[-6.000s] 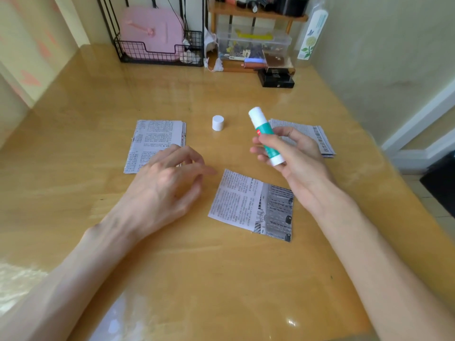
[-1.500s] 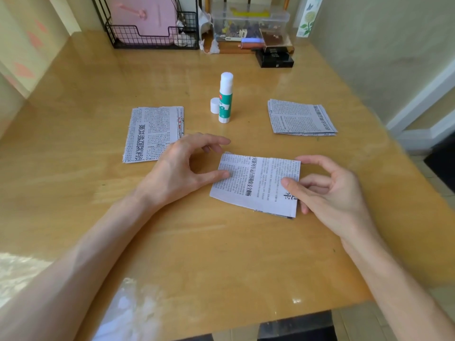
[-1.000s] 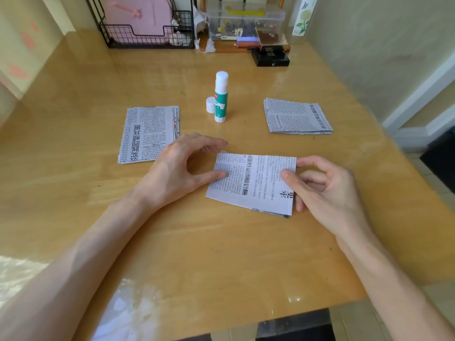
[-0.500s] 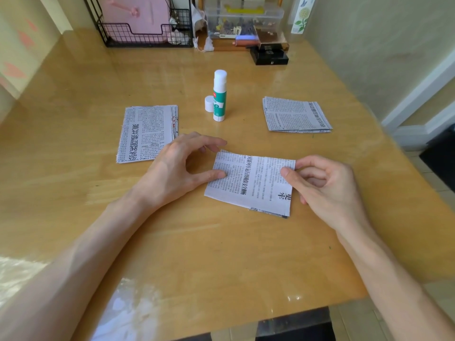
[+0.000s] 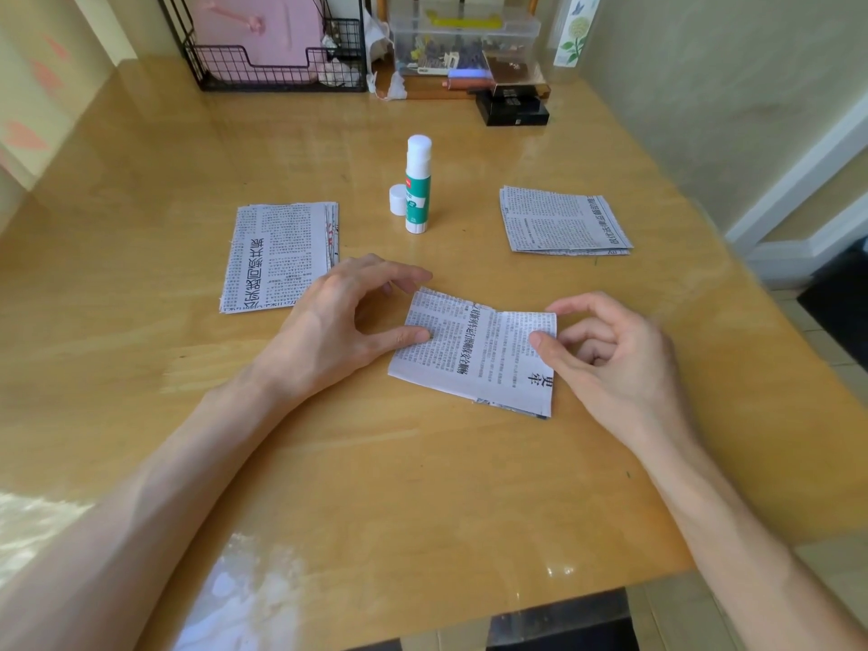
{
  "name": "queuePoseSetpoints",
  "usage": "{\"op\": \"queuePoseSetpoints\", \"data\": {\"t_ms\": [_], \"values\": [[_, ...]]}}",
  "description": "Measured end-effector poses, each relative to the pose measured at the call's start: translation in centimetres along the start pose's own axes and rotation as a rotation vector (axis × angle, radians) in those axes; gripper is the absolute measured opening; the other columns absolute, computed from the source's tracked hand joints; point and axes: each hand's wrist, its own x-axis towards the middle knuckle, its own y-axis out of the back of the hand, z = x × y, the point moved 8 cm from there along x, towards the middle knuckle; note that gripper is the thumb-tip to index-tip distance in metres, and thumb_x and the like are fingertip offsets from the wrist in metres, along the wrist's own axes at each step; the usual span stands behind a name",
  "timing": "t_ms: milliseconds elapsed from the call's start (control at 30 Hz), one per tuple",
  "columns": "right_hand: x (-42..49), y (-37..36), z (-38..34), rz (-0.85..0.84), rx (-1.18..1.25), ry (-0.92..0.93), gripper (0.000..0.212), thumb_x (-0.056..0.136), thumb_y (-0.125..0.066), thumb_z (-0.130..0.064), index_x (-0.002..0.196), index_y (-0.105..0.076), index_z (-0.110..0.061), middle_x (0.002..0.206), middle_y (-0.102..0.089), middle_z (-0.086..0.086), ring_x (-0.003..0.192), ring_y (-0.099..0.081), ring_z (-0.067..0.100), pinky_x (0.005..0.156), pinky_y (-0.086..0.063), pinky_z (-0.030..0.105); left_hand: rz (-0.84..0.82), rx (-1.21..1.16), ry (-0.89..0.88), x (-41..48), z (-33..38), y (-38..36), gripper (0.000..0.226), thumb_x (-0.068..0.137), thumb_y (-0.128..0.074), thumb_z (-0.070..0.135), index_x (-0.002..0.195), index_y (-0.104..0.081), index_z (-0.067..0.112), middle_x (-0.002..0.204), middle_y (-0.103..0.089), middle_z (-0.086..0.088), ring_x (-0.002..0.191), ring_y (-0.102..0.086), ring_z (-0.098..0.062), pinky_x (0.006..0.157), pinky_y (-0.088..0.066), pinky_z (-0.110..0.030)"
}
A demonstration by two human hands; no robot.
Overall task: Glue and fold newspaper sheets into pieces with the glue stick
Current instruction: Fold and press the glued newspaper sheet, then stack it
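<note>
A folded newspaper piece (image 5: 474,352) lies flat on the wooden table (image 5: 422,486) in front of me. My left hand (image 5: 338,331) presses its left edge with the thumb, and the index finger reaches to the far left corner. My right hand (image 5: 610,359) pinches the right edge, thumb on top and index finger curled at the far right corner, with the other fingers curled off the paper. The green-and-white glue stick (image 5: 417,185) stands upright and uncapped behind the piece. Its white cap (image 5: 397,199) sits just left of it.
A stack of newspaper pieces (image 5: 277,256) lies at the left and another stack (image 5: 561,220) at the right. Along the far edge stand a black wire rack (image 5: 277,63) with a pink item, a clear plastic box (image 5: 465,37) and a black box (image 5: 512,110).
Six seconds ago my right hand held the glue stick over an open sheet; now the stick stands on the table and the sheet is folded. Over the last second both hands barely moved.
</note>
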Motion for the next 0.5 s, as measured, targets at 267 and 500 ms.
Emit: {"op": "queuePoseSetpoints", "data": {"t_ms": [267,500], "values": [[-0.17,-0.26,0.17,-0.012,0.002,0.018,0.024,0.086,-0.084,-0.019,0.100,-0.070,-0.031,0.070,-0.071,-0.010,0.051,-0.051,0.012,0.060,-0.049,0.029,0.007,0.002,-0.010,-0.01,0.18,0.03,0.053,0.083,-0.080,0.051,0.131,-0.067,0.034,0.115,-0.065,0.016,0.107,-0.059,-0.007,0.092,-0.043,-0.016],[-0.24,-0.44,0.22,-0.018,-0.005,0.029,0.026,0.085,-0.084,-0.018,0.102,-0.070,-0.032,0.070,-0.068,-0.008,0.051,-0.050,0.013,0.059,-0.047,0.031,0.007,0.014,-0.030,-0.04,0.34,-0.12,0.051,0.083,-0.077,0.055,0.129,-0.067,0.037,0.116,-0.064,0.018,0.106,-0.060,-0.004,0.091,-0.042,-0.014]]}}
